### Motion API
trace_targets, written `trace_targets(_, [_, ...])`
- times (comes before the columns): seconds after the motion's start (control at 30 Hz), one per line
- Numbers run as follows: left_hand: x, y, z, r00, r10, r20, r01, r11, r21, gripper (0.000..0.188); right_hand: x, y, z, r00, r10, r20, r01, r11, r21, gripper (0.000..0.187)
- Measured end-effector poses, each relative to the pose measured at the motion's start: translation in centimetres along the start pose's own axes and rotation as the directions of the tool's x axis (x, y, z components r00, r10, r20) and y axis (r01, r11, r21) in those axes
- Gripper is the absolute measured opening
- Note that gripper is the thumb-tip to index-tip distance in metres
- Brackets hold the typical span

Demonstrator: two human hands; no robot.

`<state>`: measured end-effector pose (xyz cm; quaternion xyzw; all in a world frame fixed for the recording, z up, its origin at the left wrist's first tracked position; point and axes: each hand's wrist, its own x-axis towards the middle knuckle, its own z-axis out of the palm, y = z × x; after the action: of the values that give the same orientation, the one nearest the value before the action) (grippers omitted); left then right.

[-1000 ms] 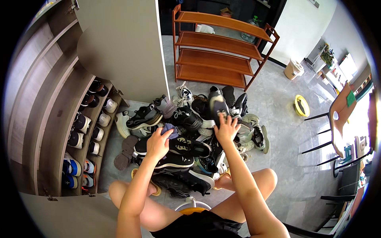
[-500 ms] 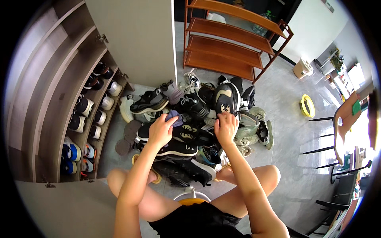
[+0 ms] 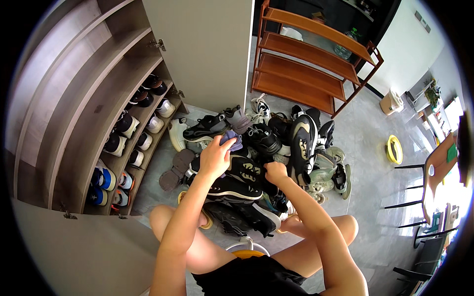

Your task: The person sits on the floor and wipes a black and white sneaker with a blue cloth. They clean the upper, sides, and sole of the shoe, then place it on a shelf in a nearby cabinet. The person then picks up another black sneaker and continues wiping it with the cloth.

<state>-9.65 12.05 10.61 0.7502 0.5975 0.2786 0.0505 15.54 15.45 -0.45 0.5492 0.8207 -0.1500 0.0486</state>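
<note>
A heap of shoes lies on the floor in front of my knees. My left hand [image 3: 216, 157] is closed on a bunched purple-grey cloth [image 3: 233, 140], above the left part of the heap. My right hand [image 3: 276, 173] is curled, fingers pointing down, over dark shoes in the middle; its fingertips and anything in them are hidden. Just right of it rests a black sneaker with beige trim [image 3: 302, 148]. Between my hands sits a black shoe with pale laces [image 3: 243, 169]. A black sneaker with a white sole [image 3: 264, 218] lies nearer to me.
On the left stands an open shoe cabinet [image 3: 94, 111] with several shoes on its lower shelves. A brown wooden rack [image 3: 301, 69] is behind the heap. To the right are a yellow basin [image 3: 394, 149], a wastebin [image 3: 391, 102] and a chair [image 3: 428, 180].
My right hand has left the beige-trimmed sneaker and moved to its left, curling up. That sneaker now lies nearer to me. The cloth stays in my left hand. The view has shifted left.
</note>
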Motion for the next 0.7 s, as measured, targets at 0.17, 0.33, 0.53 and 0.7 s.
trace_targets(0.17, [0.3,-0.1,-0.3,0.999,-0.019,-0.032,0.019,1.0,-0.008,0.043,-2.2,-2.6,-1.1,0.999,0.042,-0.035,-0.033,0.975,0.22,0.024])
trace_targets(0.33, [-0.2,0.0,-0.7,0.999,-0.01,-0.047,0.01,1.0,-0.005,0.043,-4.3,-5.5,4.3,0.988,0.112,0.103,-0.14,0.936,0.323,0.038])
trace_targets(0.53, [0.1,1.1,-1.3,0.999,-0.028,0.023,0.03,0.997,-0.066,0.042,-2.9,-1.6,11.4,0.924,0.203,0.325,-0.381,0.581,0.719,0.063])
trace_targets(0.7, [-1.9,-1.5,-2.4,0.998,-0.038,-0.051,0.037,0.999,-0.021,0.043,-3.8,-5.7,5.6,0.828,-0.033,0.56,-0.5,0.41,0.763,0.056])
